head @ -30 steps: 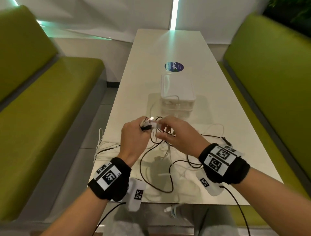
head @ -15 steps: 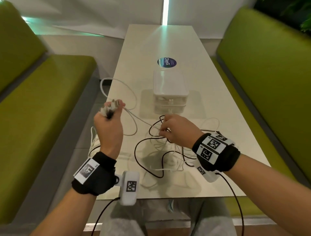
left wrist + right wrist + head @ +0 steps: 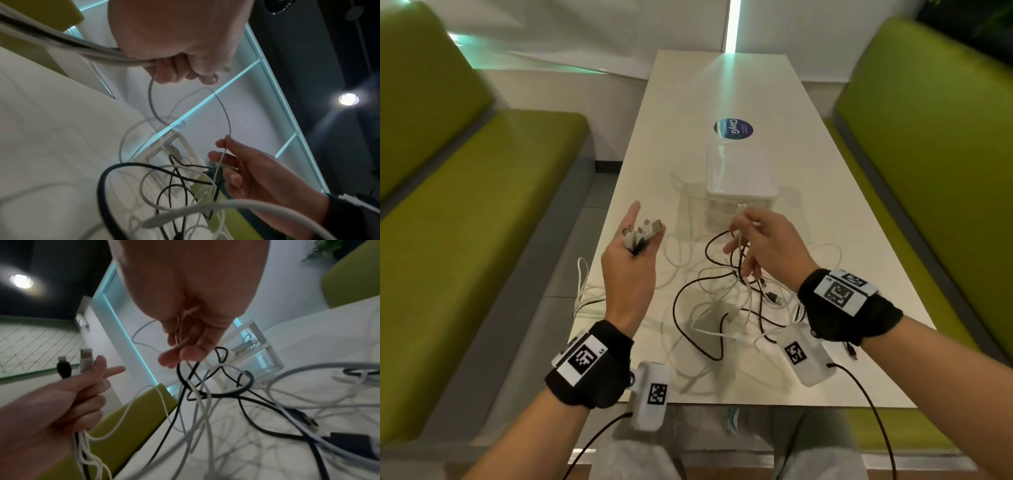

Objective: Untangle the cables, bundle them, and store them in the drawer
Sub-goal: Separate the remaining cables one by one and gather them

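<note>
My left hand [image 3: 642, 240] is raised over the table's left side and grips a bunch of cable ends [image 3: 645, 230]; a white USB plug [image 3: 86, 361] and a black plug [image 3: 63, 369] stick up from its fist. My right hand [image 3: 744, 245] hovers in front of the drawer box [image 3: 739, 171], pinching a thin white cable [image 3: 223, 152], with black loops [image 3: 222, 369] hanging from its fingers. A tangle of black and white cables [image 3: 722, 308] lies on the table beneath both hands.
The white table [image 3: 688, 102] carries a blue round sticker [image 3: 733, 129] behind the box. Some white cables [image 3: 583, 284] hang over the table's left edge. Green benches [image 3: 482, 205] run along both sides. The box's clear drawers [image 3: 257, 344] hold a coiled cable.
My left hand swung out to the left with the cable ends, then came back toward the middle. My right hand has risen and spread its fingers, lifting cable loops off the table.
</note>
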Motion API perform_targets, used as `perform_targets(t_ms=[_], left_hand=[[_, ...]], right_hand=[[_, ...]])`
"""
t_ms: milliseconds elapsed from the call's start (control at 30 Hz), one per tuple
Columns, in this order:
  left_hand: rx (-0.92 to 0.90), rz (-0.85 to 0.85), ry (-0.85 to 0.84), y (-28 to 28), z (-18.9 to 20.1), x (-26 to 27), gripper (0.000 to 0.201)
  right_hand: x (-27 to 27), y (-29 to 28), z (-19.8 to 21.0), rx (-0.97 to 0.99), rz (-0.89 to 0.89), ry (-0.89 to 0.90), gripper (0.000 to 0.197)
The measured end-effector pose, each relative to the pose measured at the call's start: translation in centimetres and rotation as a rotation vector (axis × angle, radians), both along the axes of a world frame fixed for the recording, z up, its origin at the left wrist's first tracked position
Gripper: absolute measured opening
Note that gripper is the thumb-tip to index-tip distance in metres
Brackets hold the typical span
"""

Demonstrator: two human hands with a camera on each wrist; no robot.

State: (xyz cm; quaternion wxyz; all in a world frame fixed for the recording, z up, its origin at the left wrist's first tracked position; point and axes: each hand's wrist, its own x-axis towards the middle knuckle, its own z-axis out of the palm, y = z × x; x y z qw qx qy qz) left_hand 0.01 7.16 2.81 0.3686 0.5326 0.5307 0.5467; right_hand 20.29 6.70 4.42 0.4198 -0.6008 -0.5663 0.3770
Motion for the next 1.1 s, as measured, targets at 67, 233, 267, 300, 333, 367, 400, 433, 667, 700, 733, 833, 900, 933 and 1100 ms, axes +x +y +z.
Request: perform_targets(t_ms=[67, 233, 267, 300, 333, 367, 400, 433, 667, 700, 733, 833, 900, 933, 1100], left_hand=[[0.082, 0.033, -0.051, -0.2, 0.4, -0.2, 0.04], [0.241, -0.079, 0.095, -0.6, 0.4, 0.1, 0.014], [0.242, -0.103, 0.097, -0.5, 0.4, 0.3, 0.014], [0.237, -0.126, 0.093, -0.4, 0.4, 0.5, 0.014], [0.223, -0.149, 0.09, -0.3, 0.5, 0.7, 0.014], [0.205, -0.173, 0.098, -0.2, 0.5, 0.8, 0.017], [0.186, -0.192, 0.119, 0.0, 0.6, 0.9, 0.022], [0.172, -0.209, 0.144, 0.2, 0.6, 1.0, 0.027], [0.175, -0.221, 0.262, 1.1, 0.3, 0.5, 0.01], [0.177, -0.217, 0.298, 1.3, 0.3, 0.3, 0.007], [0.171, -0.214, 0.352, 1.5, 0.3, 0.1, 0.007], [0.121, -0.207, 0.569, 2.2, 0.5, -0.6, 0.015], [0.099, -0.17, 0.636, 2.7, 0.7, -1.3, 0.02], [0.081, -0.141, 0.651, 3.0, 0.7, -1.8, 0.025], [-0.019, 0.032, 0.815, 4.8, 0.9, -5.2, 0.041]], right_hand=[[0.1, 0.2, 0.6, 0.102, -0.054, 0.045, 0.023], [-0.5, 0.8, 1.8, 0.357, -0.036, -0.015, 0.02], [-0.7, 0.8, 2.0, 0.363, -0.015, -0.011, 0.021], [-1.0, 0.8, 2.2, 0.363, 0.01, -0.005, 0.022], [-1.2, 0.8, 2.4, 0.36, 0.04, 0.002, 0.023], [-1.4, 0.6, 2.6, 0.35, 0.074, 0.008, 0.023], [-1.7, 0.5, 2.6, 0.337, 0.108, 0.009, 0.022], [-1.9, 0.4, 2.7, 0.323, 0.138, 0.005, 0.021], [-2.6, 0.0, 2.7, 0.272, 0.223, 0.047, 0.021], [-2.6, 0.0, 2.6, 0.269, 0.228, 0.055, 0.022], [-2.7, 0.0, 2.5, 0.265, 0.232, 0.064, 0.022], [-2.9, -0.1, 1.8, 0.247, 0.213, 0.075, 0.022], [-3.1, 0.0, 0.9, 0.214, 0.171, 0.042, 0.02], [-3.2, 0.1, 0.3, 0.184, 0.163, -0.004, 0.019], [-3.6, 0.5, -2.0, 0.029, 0.261, -0.515, 0.037]])
